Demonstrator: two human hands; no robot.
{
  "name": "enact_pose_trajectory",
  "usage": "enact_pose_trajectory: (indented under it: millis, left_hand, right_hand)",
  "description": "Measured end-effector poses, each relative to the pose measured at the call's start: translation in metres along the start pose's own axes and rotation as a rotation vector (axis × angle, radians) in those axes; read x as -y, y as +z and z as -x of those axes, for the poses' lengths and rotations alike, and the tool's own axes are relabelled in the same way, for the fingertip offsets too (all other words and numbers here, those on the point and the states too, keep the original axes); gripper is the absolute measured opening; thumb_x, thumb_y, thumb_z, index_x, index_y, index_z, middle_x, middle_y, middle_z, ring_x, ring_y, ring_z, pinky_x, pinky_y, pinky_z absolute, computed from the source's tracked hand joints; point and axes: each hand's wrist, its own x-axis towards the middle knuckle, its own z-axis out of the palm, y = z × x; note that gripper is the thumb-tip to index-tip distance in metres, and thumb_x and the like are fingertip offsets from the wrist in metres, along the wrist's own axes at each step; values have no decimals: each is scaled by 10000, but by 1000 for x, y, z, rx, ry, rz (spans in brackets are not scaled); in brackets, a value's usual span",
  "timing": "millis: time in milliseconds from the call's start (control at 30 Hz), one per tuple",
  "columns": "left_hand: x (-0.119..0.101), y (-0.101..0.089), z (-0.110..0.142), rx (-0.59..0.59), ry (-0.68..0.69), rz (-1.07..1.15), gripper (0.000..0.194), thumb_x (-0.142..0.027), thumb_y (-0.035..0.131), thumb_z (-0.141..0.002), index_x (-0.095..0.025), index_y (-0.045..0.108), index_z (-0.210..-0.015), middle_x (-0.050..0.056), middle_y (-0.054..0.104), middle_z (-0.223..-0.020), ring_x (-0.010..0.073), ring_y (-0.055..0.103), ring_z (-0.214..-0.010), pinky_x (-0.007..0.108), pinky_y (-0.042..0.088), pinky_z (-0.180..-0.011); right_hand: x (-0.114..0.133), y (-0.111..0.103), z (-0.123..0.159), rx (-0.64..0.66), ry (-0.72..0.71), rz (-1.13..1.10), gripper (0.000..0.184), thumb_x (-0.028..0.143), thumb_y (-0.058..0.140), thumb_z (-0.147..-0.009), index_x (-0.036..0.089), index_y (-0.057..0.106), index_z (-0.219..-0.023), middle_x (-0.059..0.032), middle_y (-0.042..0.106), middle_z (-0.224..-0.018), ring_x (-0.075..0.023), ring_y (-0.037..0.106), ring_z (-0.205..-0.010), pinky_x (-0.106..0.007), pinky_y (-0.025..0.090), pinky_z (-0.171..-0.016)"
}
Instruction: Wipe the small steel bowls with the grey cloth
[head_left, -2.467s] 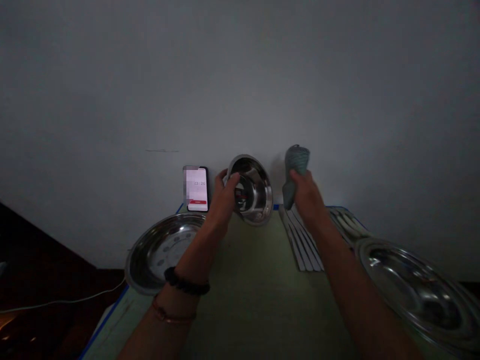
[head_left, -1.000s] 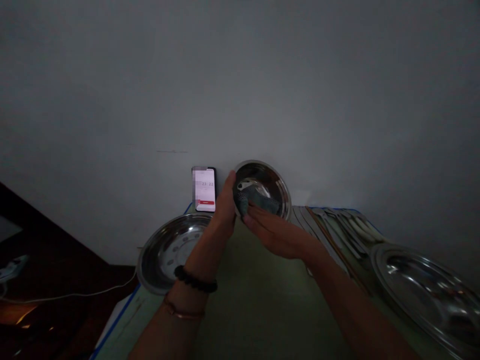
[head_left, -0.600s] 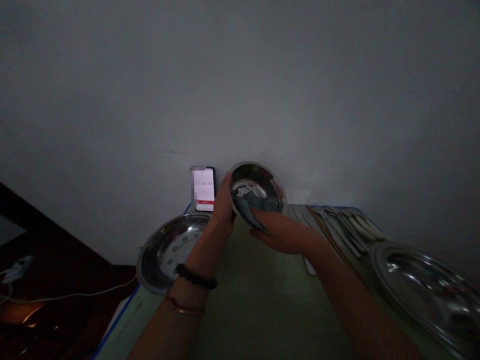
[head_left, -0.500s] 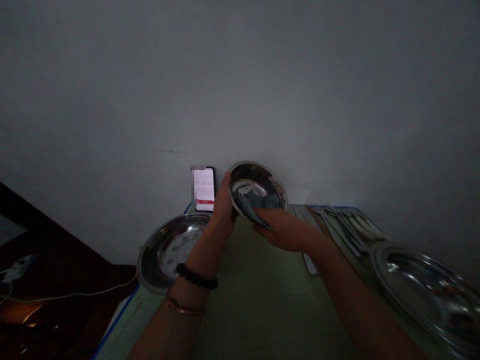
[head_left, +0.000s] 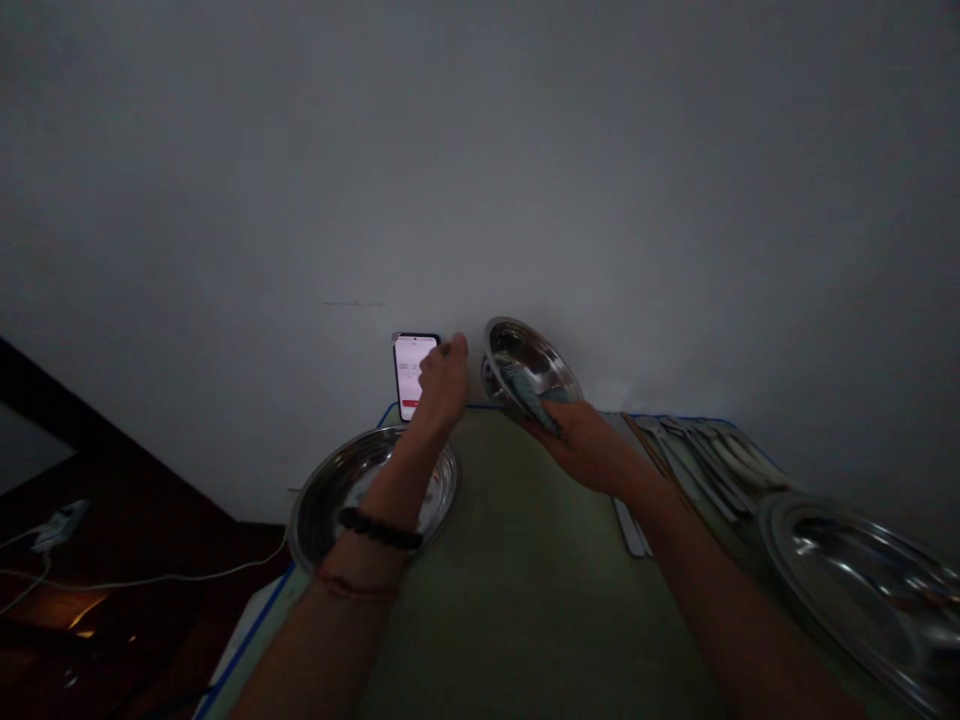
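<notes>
A small stainless steel bowl (head_left: 538, 352) is tilted above the far edge of the table, its opening turned up and to the right. My right hand (head_left: 577, 440) grips the bowl's near rim through a grey-green cloth (head_left: 529, 396). Part of that cloth lies inside the bowl. To the left, apart from the bowl, my left hand (head_left: 445, 380) has its fingers curled in, and I see nothing in them. It covers part of a lit phone (head_left: 409, 377) propped against the wall.
A wide steel basin (head_left: 322, 500) stands at the table's left, under my left forearm. Several knives, spoons and other flat utensils (head_left: 712, 465) lie at the right. Nearer on that side are large steel plates (head_left: 832, 580). The green table (head_left: 517, 580) meets a grey wall (head_left: 480, 180).
The cloth went from beside the bowl into it, held by my right hand. Since half a second ago my left hand has let go of the bowl, which now tilts more in my right hand.
</notes>
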Motion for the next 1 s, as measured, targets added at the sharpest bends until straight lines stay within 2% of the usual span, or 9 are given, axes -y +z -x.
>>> enact_pose_trajectory:
  millis: [33, 100, 233, 300, 467, 600, 733, 867, 1000]
  left_hand:
    - [0, -8, -6, -60, 19, -105, 449, -473, 568, -776, -170, 545, -1107, 156, 397, -1474, 344, 160, -1431, 507, 15, -1154]
    - [1, -24, -14, -113, 53, -291, 385, -338, 644, -711, -179, 561, -1051, 129, 262, -1558, 363, 64, -1439, 512, -14, -1147]
    - [11, -43, -22, -76, 123, -930, 256, -330, 548, -774, -167, 603, -964, 131, 243, -1571, 440, 246, -1343, 590, 212, -1065]
    - [16, -45, -24, -71, 153, -1092, 278, -342, 486, -813, -168, 604, -996, 128, 276, -1560, 432, 312, -1300, 586, 282, -1021]
    - [25, -45, -24, -47, 210, -1223, 321, -350, 479, -812, -150, 613, -1024, 117, 248, -1573, 429, 354, -1267, 563, 330, -993]
    - [28, -50, -16, 84, 156, -1293, 373, -355, 466, -808, -121, 610, -1061, 161, 211, -1577, 450, 362, -1272, 573, 335, -986]
    - [26, -53, 1, 235, 125, -1316, 373, -364, 481, -793, -125, 622, -1042, 207, 298, -1533, 456, 383, -1280, 595, 329, -981]
    - [27, -46, 21, 373, 128, -1322, 449, -416, 465, -809, -82, 618, -1068, 271, 382, -1465, 460, 381, -1300, 582, 319, -998]
    - [28, -42, 25, 392, 132, -1325, 476, -444, 455, -827, -75, 611, -1083, 287, 395, -1449, 455, 364, -1320, 565, 314, -1009]
  right_hand:
    - [-1, -1, -1, -32, 14, 3, 215, 243, 461, -917, 158, 656, -942, -57, 682, -770, -158, 588, -662, -266, 407, -635]
    - [-1, -2, -1, -75, 37, 30, 213, 269, 472, -913, 161, 648, -862, -44, 653, -699, -147, 555, -605, -262, 390, -606]
    - [2, -2, 0, -69, 37, 48, 223, 285, 473, -909, 175, 637, -805, -30, 618, -645, -140, 533, -571, -258, 382, -590]
    - [4, -1, 1, -39, 36, 45, 215, 280, 476, -906, 175, 642, -820, -32, 618, -651, -142, 534, -576, -261, 387, -591]
    - [6, 1, 1, 1, 38, 47, 203, 279, 479, -898, 173, 651, -875, -38, 617, -657, -150, 529, -567, -277, 407, -593]
    - [5, 1, 1, -9, 46, 22, 197, 284, 480, -891, 187, 649, -920, -32, 623, -669, -155, 541, -568, -289, 426, -601]
    - [4, 2, 1, -5, 64, 10, 201, 287, 496, -884, 196, 661, -956, -20, 600, -622, -166, 534, -561, -302, 431, -604]
    - [4, 5, 1, 25, 80, 14, 218, 283, 497, -883, 186, 671, -971, -35, 607, -638, -174, 539, -581, -310, 427, -619]
    - [5, 8, 1, 59, 85, 27, 215, 288, 502, -883, 168, 665, -955, -40, 616, -666, -175, 539, -593, -312, 422, -617]
